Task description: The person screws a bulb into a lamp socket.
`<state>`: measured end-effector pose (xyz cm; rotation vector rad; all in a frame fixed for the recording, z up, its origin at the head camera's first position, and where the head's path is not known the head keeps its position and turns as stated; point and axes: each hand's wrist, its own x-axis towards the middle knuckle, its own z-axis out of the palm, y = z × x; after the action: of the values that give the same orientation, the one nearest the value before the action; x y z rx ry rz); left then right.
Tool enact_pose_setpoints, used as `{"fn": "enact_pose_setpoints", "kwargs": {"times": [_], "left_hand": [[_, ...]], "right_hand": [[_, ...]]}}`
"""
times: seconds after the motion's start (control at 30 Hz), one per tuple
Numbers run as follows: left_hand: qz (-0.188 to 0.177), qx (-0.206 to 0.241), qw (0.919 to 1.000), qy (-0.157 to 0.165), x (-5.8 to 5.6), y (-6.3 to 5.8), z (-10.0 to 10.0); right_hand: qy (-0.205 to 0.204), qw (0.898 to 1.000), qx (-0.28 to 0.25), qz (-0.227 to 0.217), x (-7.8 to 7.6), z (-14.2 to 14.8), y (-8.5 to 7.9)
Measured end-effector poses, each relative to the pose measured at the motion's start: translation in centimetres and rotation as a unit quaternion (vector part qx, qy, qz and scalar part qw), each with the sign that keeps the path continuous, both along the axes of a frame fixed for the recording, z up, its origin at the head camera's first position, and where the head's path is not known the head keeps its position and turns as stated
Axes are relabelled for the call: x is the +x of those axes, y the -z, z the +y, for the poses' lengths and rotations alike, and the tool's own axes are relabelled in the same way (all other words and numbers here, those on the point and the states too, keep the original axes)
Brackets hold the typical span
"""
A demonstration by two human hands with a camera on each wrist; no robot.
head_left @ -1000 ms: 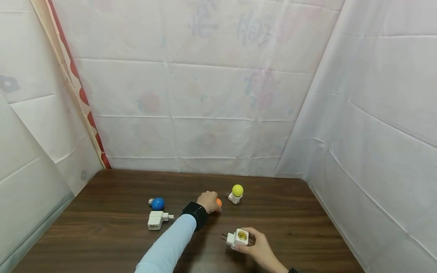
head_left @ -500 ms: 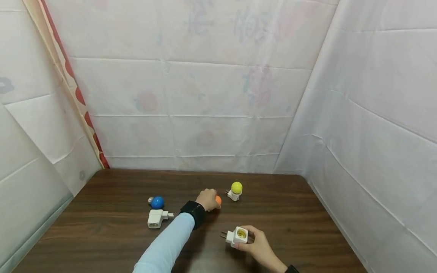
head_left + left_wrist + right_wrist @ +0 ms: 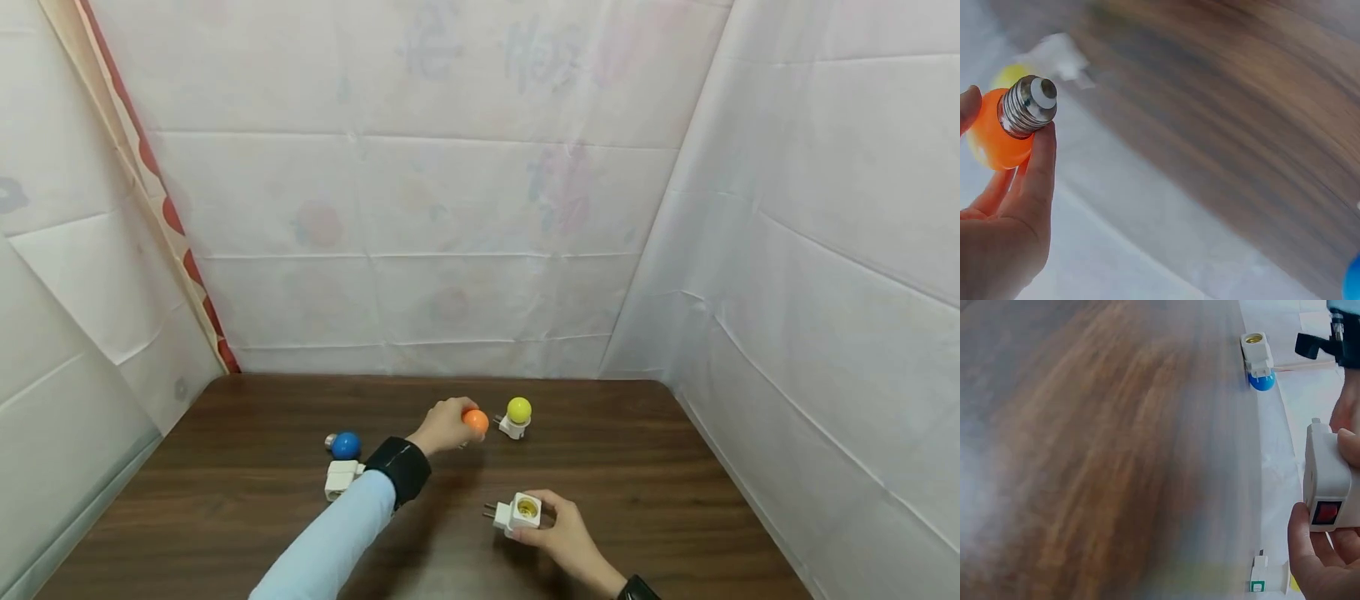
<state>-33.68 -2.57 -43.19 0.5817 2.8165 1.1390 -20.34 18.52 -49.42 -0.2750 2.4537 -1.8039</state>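
Observation:
Between the thumb and fingers of my left hand (image 3: 444, 427) is an orange light bulb (image 3: 476, 422), lifted above the table. Its silver screw base (image 3: 1027, 106) faces the camera in the left wrist view. My right hand (image 3: 564, 537) grips a white plug-in bulb socket (image 3: 525, 511), brass-threaded opening upward and two pins pointing left. A red switch (image 3: 1327, 512) shows on that socket in the right wrist view. Just right of the orange bulb, a yellow bulb (image 3: 519, 409) sits upright in another white socket (image 3: 513, 428).
On the left of the brown wooden table (image 3: 225, 500) lie a blue bulb (image 3: 346, 446) and a third white socket (image 3: 341, 479), partly hidden by the left sleeve. White sheets (image 3: 420, 208) hang behind and at both sides.
My left hand has raised the orange bulb off the table and drawn slightly left, its sleeve now covering part of the third socket. The right hand keeps its hold on its socket.

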Motion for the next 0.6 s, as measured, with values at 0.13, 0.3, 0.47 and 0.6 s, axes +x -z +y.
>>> {"fn": "enact_pose_setpoints", "kwargs": {"times": [0.13,0.3,0.47,0.6], "left_hand": [[-0.009,0.077,0.9968,0.020,2.2,-1.7,-1.2],[-0.025,0.153,0.9864,0.054,5.3,-2.3,-2.7],[-0.036,0.203,0.9751,0.082,7.8,-3.0,-3.2],[-0.043,0.215,0.9702,0.104,9.1,-3.7,-3.2]], "right_hand": [[0.002,1.000,0.001,0.003,-0.3,-0.6,-0.4],[-0.002,1.000,-0.021,0.003,-0.6,-1.5,-1.6],[-0.021,1.000,-0.023,0.004,-0.4,-2.5,-3.3],[-0.047,0.999,-0.027,0.007,-0.6,-3.3,-3.4]]}}
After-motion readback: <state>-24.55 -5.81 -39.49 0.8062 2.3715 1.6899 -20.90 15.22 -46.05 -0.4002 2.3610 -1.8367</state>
